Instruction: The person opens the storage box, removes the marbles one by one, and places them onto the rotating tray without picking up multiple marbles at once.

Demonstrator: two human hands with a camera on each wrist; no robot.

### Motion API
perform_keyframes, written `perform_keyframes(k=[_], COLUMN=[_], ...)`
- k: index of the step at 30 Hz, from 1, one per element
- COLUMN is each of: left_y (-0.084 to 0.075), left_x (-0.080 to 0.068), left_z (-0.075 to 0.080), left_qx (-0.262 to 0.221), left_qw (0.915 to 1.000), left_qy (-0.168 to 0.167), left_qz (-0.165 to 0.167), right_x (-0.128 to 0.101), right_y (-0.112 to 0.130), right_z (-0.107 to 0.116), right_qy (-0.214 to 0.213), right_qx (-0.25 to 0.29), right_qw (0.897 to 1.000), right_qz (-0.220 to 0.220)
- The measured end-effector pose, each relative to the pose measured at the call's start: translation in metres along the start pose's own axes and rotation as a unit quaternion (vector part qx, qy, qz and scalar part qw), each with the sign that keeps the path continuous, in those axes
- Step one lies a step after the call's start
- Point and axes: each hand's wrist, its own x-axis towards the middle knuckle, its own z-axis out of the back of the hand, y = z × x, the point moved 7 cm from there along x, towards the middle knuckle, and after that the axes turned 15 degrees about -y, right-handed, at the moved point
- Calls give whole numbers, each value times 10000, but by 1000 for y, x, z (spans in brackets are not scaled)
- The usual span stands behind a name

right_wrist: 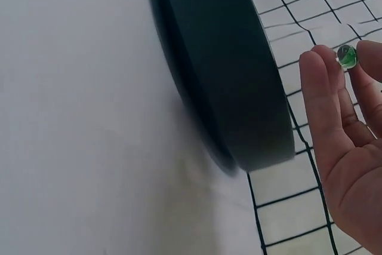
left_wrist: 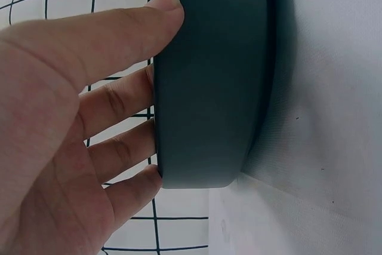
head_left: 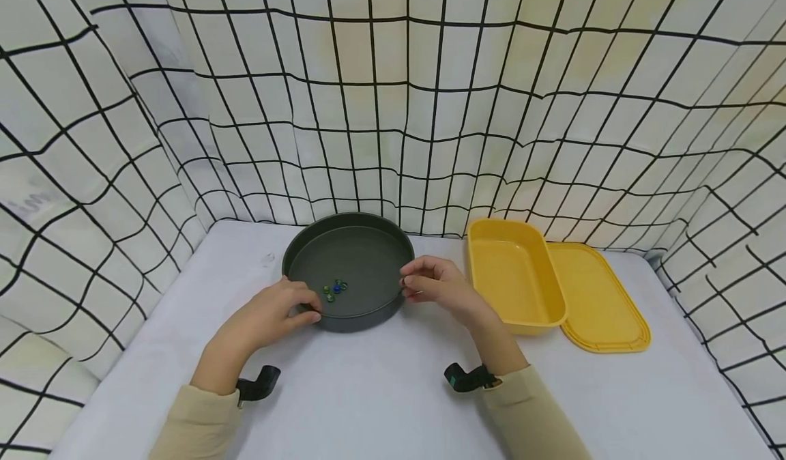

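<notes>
A round dark grey pan (head_left: 368, 252) stands on the table, with several small glass marbles (head_left: 336, 289), green ones and a blue one, gathered in its near left part. My left hand (head_left: 270, 315) holds the pan's near left rim. In the left wrist view its thumb (left_wrist: 164, 16) lies against the outer wall, while the other fingers go over the rim and their tips are hidden. My right hand (head_left: 441, 286) is at the pan's right rim. Between its thumb and fingers it pinches a clear green marble (right_wrist: 347, 56), raised beside the pan's wall (right_wrist: 233, 64).
To the right is a yellow rectangular tub (head_left: 512, 269), and a flat yellow lid (head_left: 598, 299) lies partly under its right side. A white table (head_left: 381, 392) carries everything. Black netting (head_left: 405, 91) over white sheeting closes off the back and both sides.
</notes>
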Motion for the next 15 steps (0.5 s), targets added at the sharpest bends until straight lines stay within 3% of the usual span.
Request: perform_keyframes(k=[15], left_y=[0], left_x=[-1], left_z=[1], left_qx=[97], left_qw=[9998], left_qy=[78], left_qz=[125], right_x=[20], right_y=[12], right_z=[-48], right_qy=[10], right_qx=[424], right_qw=[9990], right_qz=[125])
